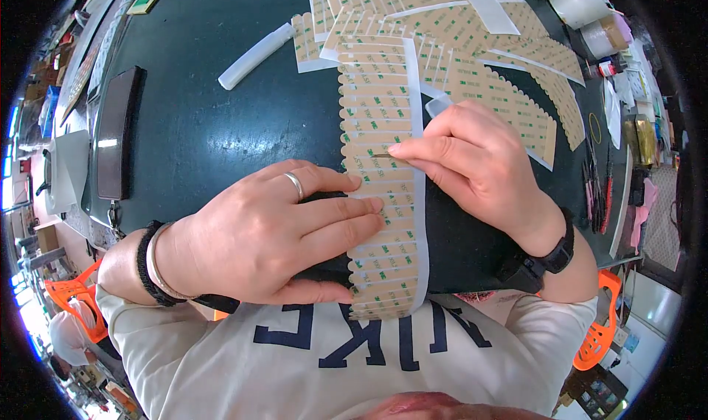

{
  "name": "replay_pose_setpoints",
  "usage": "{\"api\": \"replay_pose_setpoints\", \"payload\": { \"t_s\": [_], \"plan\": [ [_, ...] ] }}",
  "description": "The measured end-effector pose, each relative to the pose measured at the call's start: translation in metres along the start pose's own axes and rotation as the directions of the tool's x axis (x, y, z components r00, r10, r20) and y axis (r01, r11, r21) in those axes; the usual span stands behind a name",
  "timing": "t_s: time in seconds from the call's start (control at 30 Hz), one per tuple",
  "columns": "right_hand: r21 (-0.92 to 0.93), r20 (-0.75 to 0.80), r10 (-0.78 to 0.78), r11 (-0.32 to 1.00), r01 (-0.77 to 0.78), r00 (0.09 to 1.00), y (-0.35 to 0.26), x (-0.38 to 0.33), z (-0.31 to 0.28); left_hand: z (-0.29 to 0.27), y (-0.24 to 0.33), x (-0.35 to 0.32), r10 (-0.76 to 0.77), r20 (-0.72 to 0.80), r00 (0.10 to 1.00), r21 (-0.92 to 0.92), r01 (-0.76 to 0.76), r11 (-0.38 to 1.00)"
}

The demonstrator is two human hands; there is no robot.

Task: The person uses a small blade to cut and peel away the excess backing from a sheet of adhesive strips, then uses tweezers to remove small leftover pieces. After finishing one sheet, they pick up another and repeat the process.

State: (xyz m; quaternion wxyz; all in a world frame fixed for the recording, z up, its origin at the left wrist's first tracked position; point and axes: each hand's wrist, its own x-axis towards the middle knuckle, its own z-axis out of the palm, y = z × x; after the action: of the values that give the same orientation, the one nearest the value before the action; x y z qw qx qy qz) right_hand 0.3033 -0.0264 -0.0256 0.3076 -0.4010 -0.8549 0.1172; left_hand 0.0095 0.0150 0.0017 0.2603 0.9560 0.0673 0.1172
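Note:
A long strip of brown adhesive-tape backing (377, 110) with green print, cross lines and a scalloped left edge runs toward me over the dark table. My left hand (280, 221) lies flat, fingers spread, its fingertips pressing on the strip's left part. From the right, my right hand (472, 154) pinches a thin pointed tool (380, 155) between thumb and forefinger, with the tip on the strip. Most of the tool is hidden in my fingers, so its exact kind does not show. The strip's white right border (418, 221) passes below this hand.
More brown adhesive sheets (487, 88) overlap at the far right. A rolled white sheet (256, 56) lies far left of the strip, and a dark phone-like case (118, 132) rests at the left. Pens and slim tools (599, 191) lie at the right edge, near white rolls (579, 3).

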Motion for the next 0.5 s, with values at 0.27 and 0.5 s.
{"api": "replay_pose_setpoints", "payload": {
  "t_s": [0.27, 0.5],
  "plan": [
    [-0.050, 0.016, -0.025, 0.998, 0.026, 1.000, -0.0009, 0.0005, -0.0035, -0.0005, 0.0006, 0.0000, -0.002, 0.002, 1.000, 0.000, 0.002, 1.000],
    [-0.060, 0.014, -0.031, 0.998, 0.032, 0.999, -0.0008, -0.0003, -0.0042, -0.0013, 0.0013, 0.0001, -0.006, 0.013, 1.000, 0.007, 0.006, 1.000]
  ]
}}
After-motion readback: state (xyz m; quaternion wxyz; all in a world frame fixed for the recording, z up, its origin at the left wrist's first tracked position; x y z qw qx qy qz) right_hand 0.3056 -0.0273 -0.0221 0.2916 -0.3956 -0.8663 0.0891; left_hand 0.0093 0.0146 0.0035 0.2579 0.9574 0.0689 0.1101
